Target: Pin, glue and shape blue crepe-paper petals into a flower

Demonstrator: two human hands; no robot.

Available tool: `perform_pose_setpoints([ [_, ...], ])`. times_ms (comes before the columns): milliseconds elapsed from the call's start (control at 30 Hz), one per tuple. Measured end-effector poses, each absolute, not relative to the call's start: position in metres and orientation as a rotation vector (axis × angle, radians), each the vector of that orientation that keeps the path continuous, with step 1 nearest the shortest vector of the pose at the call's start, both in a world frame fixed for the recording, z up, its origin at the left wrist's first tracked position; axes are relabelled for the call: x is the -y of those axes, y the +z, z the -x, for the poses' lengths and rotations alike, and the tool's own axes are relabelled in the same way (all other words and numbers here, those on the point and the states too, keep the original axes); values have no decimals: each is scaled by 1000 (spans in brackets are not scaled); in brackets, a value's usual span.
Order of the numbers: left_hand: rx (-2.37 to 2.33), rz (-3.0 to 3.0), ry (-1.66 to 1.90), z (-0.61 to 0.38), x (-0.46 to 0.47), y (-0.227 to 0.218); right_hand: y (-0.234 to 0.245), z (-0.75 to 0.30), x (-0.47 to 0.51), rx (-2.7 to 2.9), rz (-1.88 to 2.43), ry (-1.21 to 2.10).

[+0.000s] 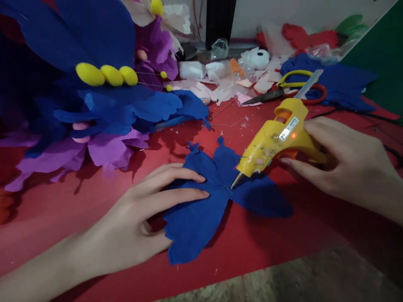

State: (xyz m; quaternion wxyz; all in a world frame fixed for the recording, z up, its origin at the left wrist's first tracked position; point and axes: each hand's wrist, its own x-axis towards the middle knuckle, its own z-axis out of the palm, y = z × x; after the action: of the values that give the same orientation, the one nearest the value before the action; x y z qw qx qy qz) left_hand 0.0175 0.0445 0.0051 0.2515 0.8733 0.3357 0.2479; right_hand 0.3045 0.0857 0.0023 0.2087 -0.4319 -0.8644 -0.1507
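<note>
Blue crepe-paper petals [201,209] lie fanned out on the red sheet [94,197], their narrow ends meeting in the middle. My left hand [141,222] rests flat on the left petals, fingers stretched out and pressing them down. My right hand [343,163] grips a yellow hot glue gun [277,138], a finger on its orange trigger. The gun's metal nozzle touches the spot where the petals meet. A small red light glows on the gun's side.
Large finished paper flowers [94,84] in blue and purple with yellow stamens fill the left side. Scissors [283,90] with yellow and red handles lie behind the gun among white and pink paper scraps [233,84]. More blue paper [340,84] lies at the right.
</note>
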Motion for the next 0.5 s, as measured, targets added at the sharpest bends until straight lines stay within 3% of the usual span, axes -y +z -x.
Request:
perform_pose_setpoints([
  [500, -876, -2373, 681, -15, -44, -2, 3, -309, -85, 2413, 1277, -450],
])
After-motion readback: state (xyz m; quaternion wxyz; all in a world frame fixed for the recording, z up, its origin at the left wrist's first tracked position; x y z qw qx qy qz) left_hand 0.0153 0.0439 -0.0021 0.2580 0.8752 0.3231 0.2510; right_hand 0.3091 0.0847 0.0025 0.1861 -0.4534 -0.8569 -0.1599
